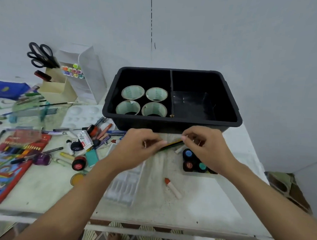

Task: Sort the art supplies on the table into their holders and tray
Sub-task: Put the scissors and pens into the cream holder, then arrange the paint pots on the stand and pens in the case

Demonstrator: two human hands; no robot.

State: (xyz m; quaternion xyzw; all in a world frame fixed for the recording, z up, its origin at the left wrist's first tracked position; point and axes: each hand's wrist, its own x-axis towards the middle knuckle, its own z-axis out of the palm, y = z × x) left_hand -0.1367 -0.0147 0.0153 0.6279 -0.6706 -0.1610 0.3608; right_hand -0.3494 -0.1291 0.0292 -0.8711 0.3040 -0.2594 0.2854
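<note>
A black tray (172, 124) stands at the back of the table, with four tape-roll holders (142, 101) in its left half and a smaller black box (193, 105) in its right half. Just in front of it, my left hand (134, 147) and my right hand (205, 147) both pinch a dark pencil with a yellow stripe (172, 145), one at each end. Under my right hand sits a small box of paint pots (193, 162). A red-tipped crayon (173, 187) lies nearer the table's front edge.
Loose pens, paint pots and crayons (91, 138) litter the table's left-middle. A red coloured-pencil case (12, 160) lies at far left. A cream holder with scissors (42, 55) and a white marker rack (79, 73) stand at back left. A clear plastic case (124, 187) lies below my left forearm.
</note>
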